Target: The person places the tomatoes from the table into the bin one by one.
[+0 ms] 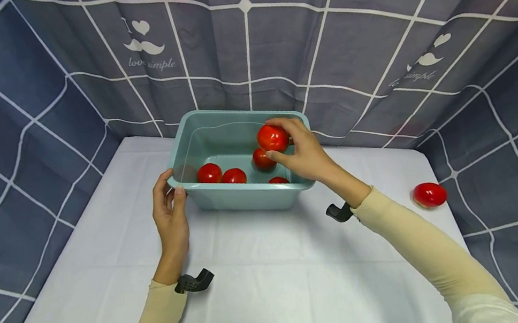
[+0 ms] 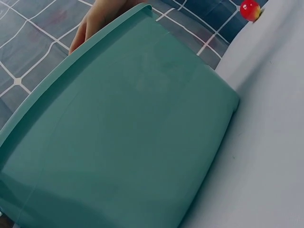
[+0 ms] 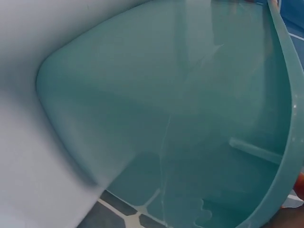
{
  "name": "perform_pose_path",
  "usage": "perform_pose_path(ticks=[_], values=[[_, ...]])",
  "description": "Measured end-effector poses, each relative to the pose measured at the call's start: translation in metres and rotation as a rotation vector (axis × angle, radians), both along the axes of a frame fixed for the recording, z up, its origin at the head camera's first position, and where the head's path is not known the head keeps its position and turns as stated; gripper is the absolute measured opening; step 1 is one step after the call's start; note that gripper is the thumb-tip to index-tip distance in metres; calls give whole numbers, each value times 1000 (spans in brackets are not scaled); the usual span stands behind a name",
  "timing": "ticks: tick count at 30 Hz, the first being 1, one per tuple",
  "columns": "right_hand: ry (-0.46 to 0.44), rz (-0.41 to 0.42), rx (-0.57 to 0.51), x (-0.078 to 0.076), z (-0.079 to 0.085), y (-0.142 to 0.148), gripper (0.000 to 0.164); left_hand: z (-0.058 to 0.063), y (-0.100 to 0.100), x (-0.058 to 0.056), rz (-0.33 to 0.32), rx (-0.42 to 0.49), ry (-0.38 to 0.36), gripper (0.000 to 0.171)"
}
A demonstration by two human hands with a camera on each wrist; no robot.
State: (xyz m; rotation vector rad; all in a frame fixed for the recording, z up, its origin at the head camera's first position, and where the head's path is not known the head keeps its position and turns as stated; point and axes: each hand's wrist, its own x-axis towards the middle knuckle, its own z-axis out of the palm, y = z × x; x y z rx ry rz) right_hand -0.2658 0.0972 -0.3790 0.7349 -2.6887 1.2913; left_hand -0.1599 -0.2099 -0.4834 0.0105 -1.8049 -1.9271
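My right hand holds a shiny red tomato between thumb and fingers, over the right side of a teal plastic bin. Right under it is another tomato, partly covered by the held one and my thumb. Two more tomatoes lie at the bin's left front, and the top of one shows behind the front wall. With thumb and fingers, my left hand grips the bin's rim at the front left corner. Both wrist views are mostly filled by the bin's outer wall.
A red fruit lies alone near the right edge of the white-covered table; its yellowish underside shows in the left wrist view. Grey checked curtains stand close behind the bin and along both sides.
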Motion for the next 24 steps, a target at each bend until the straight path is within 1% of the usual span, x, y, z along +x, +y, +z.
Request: perform_pose_path(ticks=[7,10,12,15,18,24], values=[[0,16,77,-5,8,-4,64,0,2,0,-3,-1,-3,48],[-4,18,88,-7,12,-7,65,0,2,0,-3,3,1,48],[-14,20,56,-7,14,-9,65,1,2,0,-1,5,2,48],[-21,29,-26,-5,17,-12,65,1,2,0,-2,8,4,48],[-10,43,-100,-3,18,-14,64,1,2,0,-2,6,5,48],[16,38,-123,-1,16,-9,62,1,1,1,3,4,-1,48]])
